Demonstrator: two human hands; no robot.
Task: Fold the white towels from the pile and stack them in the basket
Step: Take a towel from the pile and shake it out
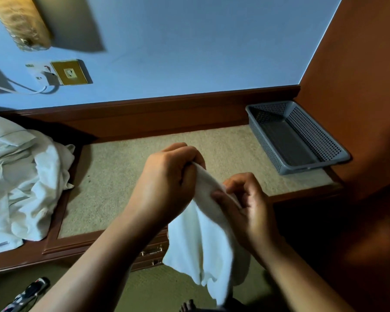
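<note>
A white towel (206, 242) hangs in the air in front of the desk, held by both hands along its top edge. My left hand (167, 179) grips the upper end with curled fingers. My right hand (245, 203) pinches the edge just below and to the right. The rest of the towel droops toward the floor. A pile of white towels (25, 185) lies crumpled at the left end of the desk. The grey perforated basket (320, 136) stands at the desk's far right corner with nothing in it.
The desk (126, 176) has a beige top framed in dark wood, with drawer handles (151, 251) below its front edge. A blue wall with a socket plate (70, 73) and cable rises behind. An orange wall closes the right side. A patterned object (27, 293) lies on the floor at lower left.
</note>
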